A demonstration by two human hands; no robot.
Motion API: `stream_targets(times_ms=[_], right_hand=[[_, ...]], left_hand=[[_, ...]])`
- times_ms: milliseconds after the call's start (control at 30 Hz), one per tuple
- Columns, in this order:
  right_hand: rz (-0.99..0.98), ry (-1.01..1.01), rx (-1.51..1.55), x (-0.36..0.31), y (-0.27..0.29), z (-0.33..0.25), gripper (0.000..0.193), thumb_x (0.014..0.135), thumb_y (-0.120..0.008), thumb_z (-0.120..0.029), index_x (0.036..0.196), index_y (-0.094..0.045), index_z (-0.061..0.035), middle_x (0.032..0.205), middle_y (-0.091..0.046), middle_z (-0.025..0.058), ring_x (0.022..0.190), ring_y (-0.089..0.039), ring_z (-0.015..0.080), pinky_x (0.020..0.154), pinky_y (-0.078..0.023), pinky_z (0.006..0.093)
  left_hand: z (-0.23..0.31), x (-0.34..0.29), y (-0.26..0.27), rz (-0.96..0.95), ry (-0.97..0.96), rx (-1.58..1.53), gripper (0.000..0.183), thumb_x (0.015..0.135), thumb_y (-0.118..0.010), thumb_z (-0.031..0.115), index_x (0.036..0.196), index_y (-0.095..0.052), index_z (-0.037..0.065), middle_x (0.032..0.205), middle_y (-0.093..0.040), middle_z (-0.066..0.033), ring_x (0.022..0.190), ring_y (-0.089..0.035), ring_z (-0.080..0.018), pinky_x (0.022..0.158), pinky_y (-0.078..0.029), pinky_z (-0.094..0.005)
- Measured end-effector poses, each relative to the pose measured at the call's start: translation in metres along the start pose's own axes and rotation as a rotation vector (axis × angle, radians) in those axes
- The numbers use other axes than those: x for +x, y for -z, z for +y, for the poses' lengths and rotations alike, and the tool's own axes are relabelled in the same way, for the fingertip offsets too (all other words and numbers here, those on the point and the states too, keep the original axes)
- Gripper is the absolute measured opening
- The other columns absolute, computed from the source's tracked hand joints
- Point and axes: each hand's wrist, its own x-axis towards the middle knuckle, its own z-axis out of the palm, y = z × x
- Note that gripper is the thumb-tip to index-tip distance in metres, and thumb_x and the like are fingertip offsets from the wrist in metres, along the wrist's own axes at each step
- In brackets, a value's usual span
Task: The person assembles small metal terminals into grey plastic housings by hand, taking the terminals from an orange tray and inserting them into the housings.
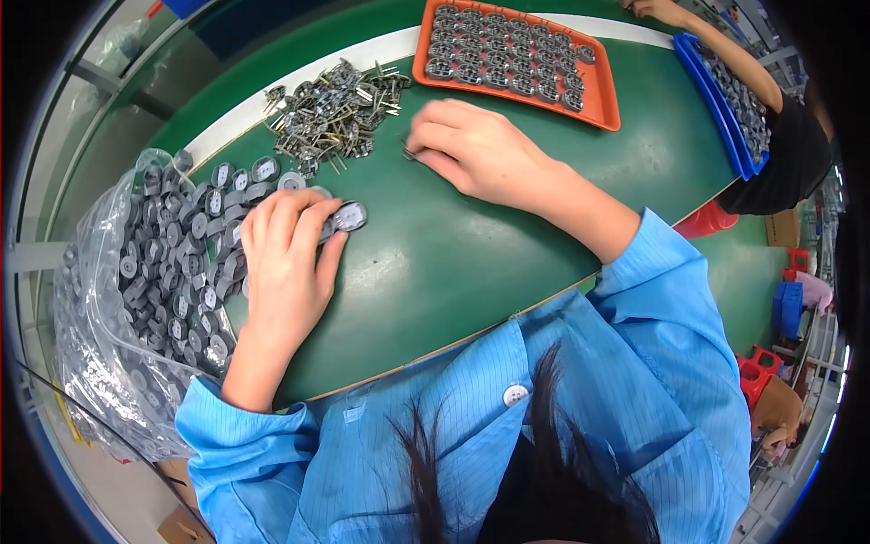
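Note:
My left hand is closed on a small round grey plastic housing, its pale inner side turned up between thumb and fingers. Beside that hand spreads a heap of like grey housings, spilling from a clear plastic bag. To the right, my right hand pinches a small metal part, blurred and mostly hidden by the fingertips. Just left of it lies a pile of small metal parts with pins. The two hands are apart, above the green table.
An orange tray with rows of grey round pieces stands at the far side. At the right, a blue tray holds more grey parts, near another person's arm. The table's near edge runs along my blue smock.

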Motion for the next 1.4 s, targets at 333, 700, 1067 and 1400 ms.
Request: stream_targets(times_ms=[333, 700, 1067, 1400], right_hand=[[-0.062, -0.232, 0.141, -0.002, 0.004, -0.007, 0.017, 0.078, -0.068, -0.014, 0.091, -0.066, -0.0029, 0.087, -0.063, 0.012, 0.076, -0.062, 0.0276, 0.07, -0.05, 0.0374], [0.088, -0.483, 0.644, -0.019, 0.023, -0.021, 0.007, 0.084, -0.066, 0.0, 0.091, -0.063, 0.0015, 0.099, -0.057, 0.0066, 0.09, -0.059, 0.0119, 0.073, -0.054, 0.0242], [0.104, -0.476, 0.497, -0.024, 0.017, -0.032, 0.007, 0.085, -0.066, 0.002, 0.089, -0.061, 0.0039, 0.09, -0.063, 0.0063, 0.079, -0.065, 0.0121, 0.069, -0.057, 0.0241], [0.224, -0.162, 0.006, -0.04, 0.017, -0.051, 0.017, 0.078, -0.067, 0.003, 0.093, -0.063, -0.0033, 0.087, -0.065, 0.0116, 0.077, -0.067, 0.0229, 0.069, -0.055, 0.0292]], left_hand=[[0.018, 0.056, -0.011, -0.083, 0.506, -1.312, 0.032, 0.08, -0.065, -0.006, 0.11, -0.056, -0.003, 0.104, -0.058, -0.0069, 0.086, -0.062, -0.0131, 0.079, -0.053, -0.0259], [0.035, 0.057, -0.049, -0.151, 0.604, -1.543, 0.03, 0.084, -0.062, -0.007, 0.113, -0.054, -0.004, 0.103, -0.063, -0.0103, 0.094, -0.063, -0.0131, 0.082, -0.053, -0.0249], [0.033, 0.05, -0.054, -0.202, 0.569, -1.465, 0.031, 0.083, -0.063, -0.007, 0.112, -0.055, -0.002, 0.102, -0.063, -0.007, 0.094, -0.062, -0.0111, 0.083, -0.052, -0.0235], [0.04, 0.051, -0.049, -0.17, 0.659, -1.568, 0.023, 0.094, -0.053, 0.002, 0.115, -0.052, -0.008, 0.109, -0.063, -0.0164, 0.098, -0.063, -0.017, 0.084, -0.053, -0.0273]])
